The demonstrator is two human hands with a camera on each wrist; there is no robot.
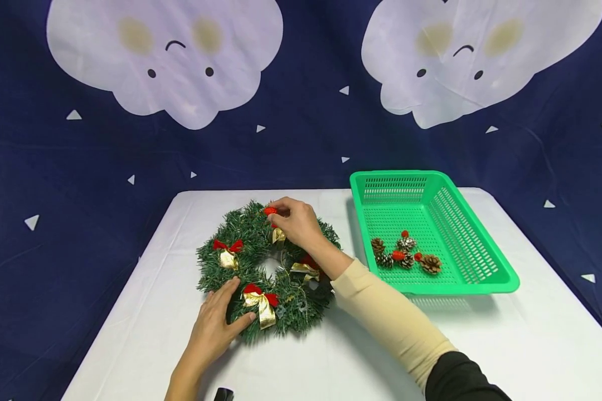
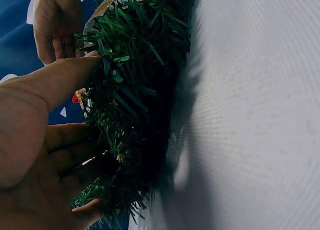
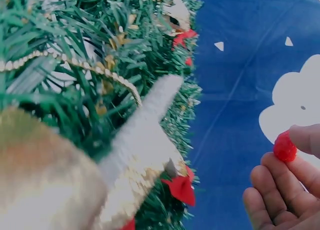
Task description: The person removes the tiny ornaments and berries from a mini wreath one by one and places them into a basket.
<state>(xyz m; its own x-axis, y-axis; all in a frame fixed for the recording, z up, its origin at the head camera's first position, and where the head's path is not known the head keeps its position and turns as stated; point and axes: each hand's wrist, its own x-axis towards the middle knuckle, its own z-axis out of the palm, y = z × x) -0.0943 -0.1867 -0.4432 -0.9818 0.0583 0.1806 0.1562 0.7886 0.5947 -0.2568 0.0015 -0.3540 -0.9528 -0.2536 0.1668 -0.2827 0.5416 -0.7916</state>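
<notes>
A green wreath [image 1: 293, 317] with red-and-gold bows [image 1: 262, 305] lies on the white table. My right hand [image 1: 299, 224] is over the wreath's far side and pinches a small red berry-like ornament [image 3: 285, 147] between thumb and fingertips. In the right wrist view the ornament shows clear of the greenery. At the near left of the wreath, my left hand [image 1: 214, 323] rests on the outer edge with thumb and fingers spread. The left wrist view shows its thumb [image 2: 65, 78] touching the greenery; some fingertips are hidden behind the needles.
To the right stands a green plastic basket [image 1: 506, 281] holding several pine cones [image 1: 430, 264] and red berry-like pieces [image 1: 398, 255]. A small black object [image 1: 223, 394] sits at the near edge of view. Behind the table [image 1: 145, 317] hangs a dark blue cloth [image 1: 311, 150] with clouds.
</notes>
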